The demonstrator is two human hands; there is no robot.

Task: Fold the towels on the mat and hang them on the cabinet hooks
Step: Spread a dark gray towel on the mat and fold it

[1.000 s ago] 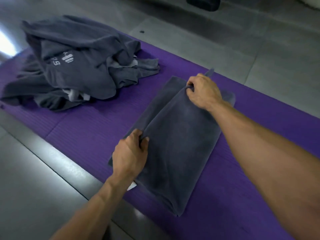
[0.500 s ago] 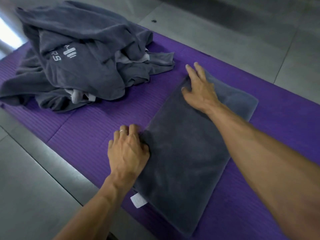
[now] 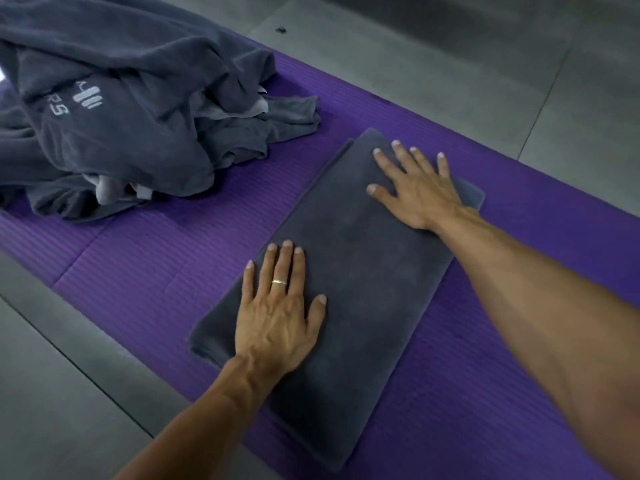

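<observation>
1. I am seeing the folded towel (image 3: 349, 271) lying flat on the purple mat (image 3: 145, 271), at centre
2. My left hand (image 3: 277, 317) is pressing it at 7 o'clock, fingers straight
3. My right hand (image 3: 419, 192) is pressing at 1 o'clock, fingers spread
4. The towel pile (image 3: 121, 109) is sitting at 10 o'clock

Both hands (image 3: 277, 317) (image 3: 420, 192) flat, fingers spread

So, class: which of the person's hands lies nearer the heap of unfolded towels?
Left. The left hand presses flat on the folded towel's near-left part, closer to the heap; the right hand presses its far-right end.
</observation>
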